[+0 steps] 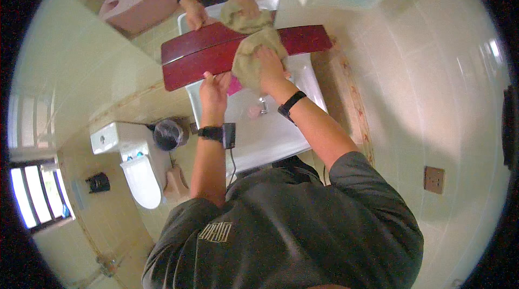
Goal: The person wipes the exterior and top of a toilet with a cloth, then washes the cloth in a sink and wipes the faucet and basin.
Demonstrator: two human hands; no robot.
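Note:
A glossy dark red shelf (197,68) runs along the mirror above a white washbasin (259,135). At the shelf's near edge, my left hand (214,93) is closed on it, thumb up by the edge, with some fingers hidden. My right hand (271,70) lies over an olive-green cloth (249,58) and presses it against the shelf right of the middle; the cloth drapes over the front edge. Below the shelf, a bright pink item (234,86) shows between my hands, its kind unclear. Further down is the chrome tap (263,105).
The mirror (157,29) doubles the shelf, cloth and arms. To the left stand a white toilet (141,181) and a dark-lined bin (168,134). A small dark box with a cable (229,136) hangs by my left wrist. A socket (434,180) is on the right wall.

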